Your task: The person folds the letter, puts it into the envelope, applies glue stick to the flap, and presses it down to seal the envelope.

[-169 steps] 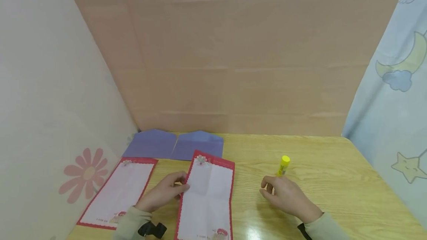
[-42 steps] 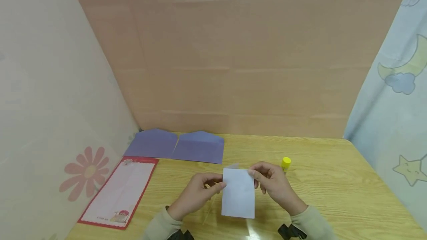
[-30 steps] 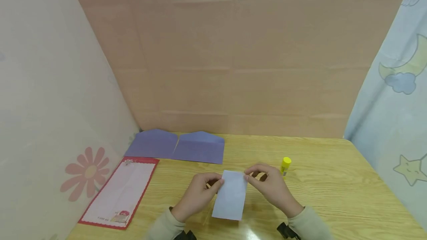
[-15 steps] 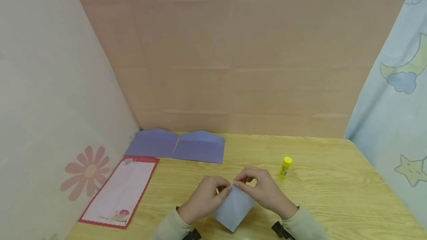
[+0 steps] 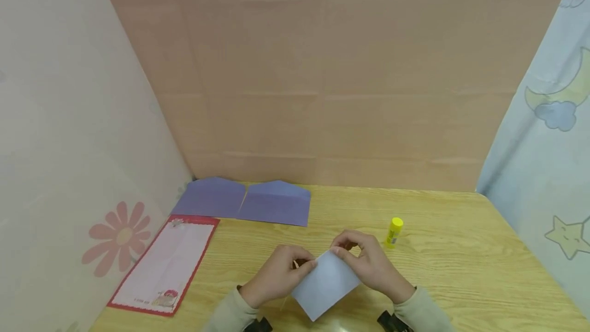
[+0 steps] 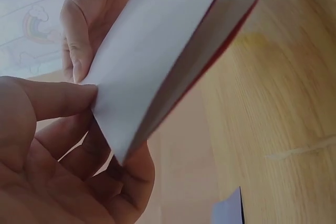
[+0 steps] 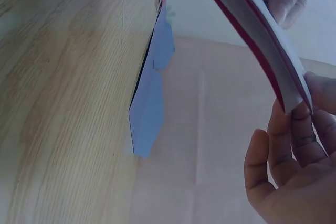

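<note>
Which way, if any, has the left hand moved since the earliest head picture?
Yes, the left hand has moved rightward, farther from the flat red-bordered sheet, which stayed put.

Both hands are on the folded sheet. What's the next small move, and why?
I'd probably slide the right hand along the pinched edge of the folded sheet, pressing it flatter: the left hand pinches that edge too, so could steady it, and both wrist views show the sheet gaping open.
</note>
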Tool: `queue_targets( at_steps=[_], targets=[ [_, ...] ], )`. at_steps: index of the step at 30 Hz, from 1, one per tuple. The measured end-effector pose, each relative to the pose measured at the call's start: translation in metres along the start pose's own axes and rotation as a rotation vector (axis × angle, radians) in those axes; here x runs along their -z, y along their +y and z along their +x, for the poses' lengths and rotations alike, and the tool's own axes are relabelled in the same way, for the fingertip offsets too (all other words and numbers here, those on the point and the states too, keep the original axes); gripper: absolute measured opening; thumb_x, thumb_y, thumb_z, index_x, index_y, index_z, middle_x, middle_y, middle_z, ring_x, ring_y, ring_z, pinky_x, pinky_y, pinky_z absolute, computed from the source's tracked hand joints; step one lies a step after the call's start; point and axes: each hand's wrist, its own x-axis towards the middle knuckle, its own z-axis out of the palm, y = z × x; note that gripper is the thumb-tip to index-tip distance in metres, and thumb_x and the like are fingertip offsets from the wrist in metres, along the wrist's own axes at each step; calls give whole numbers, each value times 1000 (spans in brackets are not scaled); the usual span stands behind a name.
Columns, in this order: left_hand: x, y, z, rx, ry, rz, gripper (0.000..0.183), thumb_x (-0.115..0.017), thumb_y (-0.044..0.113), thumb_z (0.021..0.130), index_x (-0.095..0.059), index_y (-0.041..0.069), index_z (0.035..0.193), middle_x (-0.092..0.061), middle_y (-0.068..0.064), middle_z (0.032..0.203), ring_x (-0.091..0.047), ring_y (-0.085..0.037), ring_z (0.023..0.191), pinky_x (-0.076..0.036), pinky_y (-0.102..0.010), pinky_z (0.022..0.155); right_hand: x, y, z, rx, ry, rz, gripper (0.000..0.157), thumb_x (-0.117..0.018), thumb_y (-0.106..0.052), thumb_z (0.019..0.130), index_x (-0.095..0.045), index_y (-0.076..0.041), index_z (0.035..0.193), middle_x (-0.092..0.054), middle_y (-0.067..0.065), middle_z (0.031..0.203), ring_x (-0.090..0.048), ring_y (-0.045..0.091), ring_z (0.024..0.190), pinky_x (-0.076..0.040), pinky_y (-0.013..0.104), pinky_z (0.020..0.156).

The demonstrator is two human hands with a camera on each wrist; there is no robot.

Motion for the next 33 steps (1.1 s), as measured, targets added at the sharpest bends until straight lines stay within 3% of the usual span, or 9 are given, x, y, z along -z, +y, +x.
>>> queue_targets(
  at_steps=[12, 19, 23, 27, 33],
  targets=[
    [6, -12, -5, 35, 9, -8, 18, -62, 20, 100, -79, 14, 97, -74, 5, 90, -64, -4, 75, -54, -24, 66, 8, 7, 3, -33, 80, -14, 8, -67, -17, 97, -70, -18, 89, -70, -4, 87, -62, 12, 79, -54, 30, 66],
    [10, -21, -7, 51, 20, -8, 19, -61, 21, 101, -78, 14, 98, -74, 5, 93, -64, -7, 76, -53, -25, 69, 13, 13, 4, -79, 118, 21, 6, -67, -15, 96, -71, -13, 92, -71, 2, 85, -64, 12, 75, -56, 31, 57],
    [13, -26, -8, 63, 33, 12, 19, -59, 22, 102, -76, 16, 97, -71, 7, 88, -63, -12, 74, -51, -25, 64, 17, 16, 3, -128, 76, 84, 13, -67, -18, 97, -72, -7, 97, -73, 9, 86, -66, 15, 73, -58, 34, 55],
    [14, -28, -7, 78, 63, 31, 20, -56, 25, 103, -74, 17, 97, -67, 8, 84, -61, -15, 74, -49, -26, 63, 21, 20, 2, -197, 6, 112, 21, -67, -21, 97, -72, -2, 101, -73, 13, 94, -68, 16, 77, -58, 32, 63],
    [17, -30, -6, 87, 88, 41, 18, -60, 26, 101, -75, 19, 95, -69, 8, 85, -59, -8, 74, -50, -27, 66, 24, 23, 0, -219, -66, 86, 20, -69, -22, 96, -73, -2, 96, -72, 12, 93, -68, 15, 77, -57, 29, 68]
  ],
)
